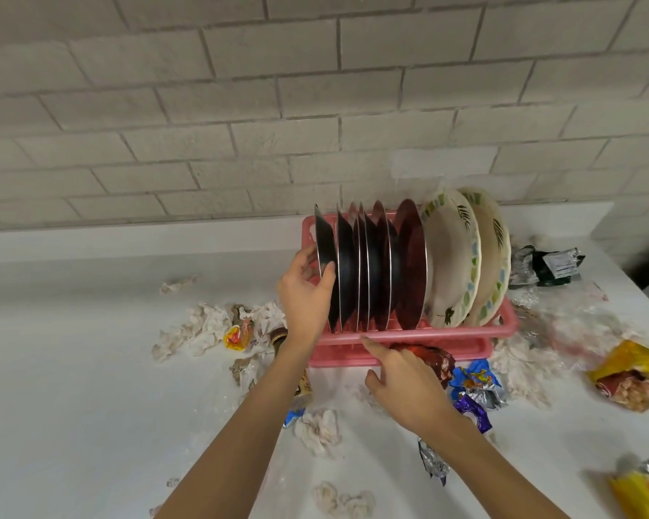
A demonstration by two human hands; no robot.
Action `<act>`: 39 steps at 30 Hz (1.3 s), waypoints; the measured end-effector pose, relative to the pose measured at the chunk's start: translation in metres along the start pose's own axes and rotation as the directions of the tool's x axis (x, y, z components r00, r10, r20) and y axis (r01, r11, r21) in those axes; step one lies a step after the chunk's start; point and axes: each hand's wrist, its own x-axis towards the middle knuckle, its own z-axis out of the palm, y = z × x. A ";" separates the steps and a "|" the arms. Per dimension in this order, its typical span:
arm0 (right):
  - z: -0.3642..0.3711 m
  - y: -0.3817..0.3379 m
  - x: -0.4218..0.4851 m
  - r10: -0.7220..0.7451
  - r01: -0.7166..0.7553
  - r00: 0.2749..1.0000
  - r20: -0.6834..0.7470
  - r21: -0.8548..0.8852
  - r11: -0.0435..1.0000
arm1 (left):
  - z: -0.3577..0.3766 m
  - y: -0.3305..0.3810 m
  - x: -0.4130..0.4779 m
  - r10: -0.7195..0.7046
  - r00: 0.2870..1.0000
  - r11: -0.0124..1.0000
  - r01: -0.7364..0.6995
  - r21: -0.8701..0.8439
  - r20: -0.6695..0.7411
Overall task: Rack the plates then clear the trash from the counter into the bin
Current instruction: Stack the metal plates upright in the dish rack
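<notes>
A pink dish rack (420, 336) stands on the white counter (90, 387) against the wall. Several steel plates stand upright in its slots, and two cream patterned plates (454, 264) lean at its right end. My left hand (306, 290) grips the leftmost steel plate (325, 245) by its near edge, thumb on one face and fingers on the other. My right hand (405, 383) reaches to the rack's front rim, with the index finger touching the rim and nothing held. Crumpled tissues (199, 327) and snack wrappers (476, 383) lie around the rack.
A black and silver wrapper (547, 265) lies right of the rack, a yellow snack bag (634, 376) further right, and a yellow packet (641, 488) at the bottom right corner. More tissue balls (319, 430) lie near my forearms. A brick wall (240, 106) backs the counter.
</notes>
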 end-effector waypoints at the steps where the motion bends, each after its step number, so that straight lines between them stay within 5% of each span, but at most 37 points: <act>1: 0.000 0.000 0.000 0.007 -0.007 1.000 0.005 0.008 1.000 | 0.000 0.000 -0.001 0.001 1.000 1.000 -0.001 0.002 0.011; 15: 0.001 0.001 0.002 0.028 -0.026 0.999 -0.025 0.071 0.997 | -0.007 -0.001 -0.009 -0.034 0.990 0.999 0.037 -0.022 0.134; 27: 0.006 0.006 -0.001 0.020 -0.014 0.998 -0.066 0.101 0.995 | -0.015 -0.019 -0.030 0.069 0.970 0.993 -0.089 0.077 0.232; 39: 0.005 0.005 -0.004 0.017 -0.013 0.999 -0.045 0.091 0.996 | -0.029 -0.017 -0.057 -0.004 0.992 0.995 -0.008 0.098 0.130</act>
